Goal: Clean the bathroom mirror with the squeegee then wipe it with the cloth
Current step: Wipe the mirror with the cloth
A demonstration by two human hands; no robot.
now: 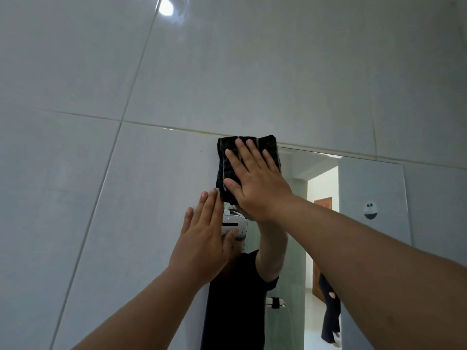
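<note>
Two hands raised: right point(255, 183) flat, pressing one cloth point(225, 157) on mirror point(366, 188); left point(204, 238) flat, empty.

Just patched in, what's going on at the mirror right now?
A person is at the cloth stage. The right hand presses a folded dark cloth flat against the top left corner of the mirror, fingers straight and spread over it. The left hand is held open and flat just below, at the mirror's left edge, holding nothing. No squeegee is in view. The grey tiled wall surrounds the mirror.
</note>
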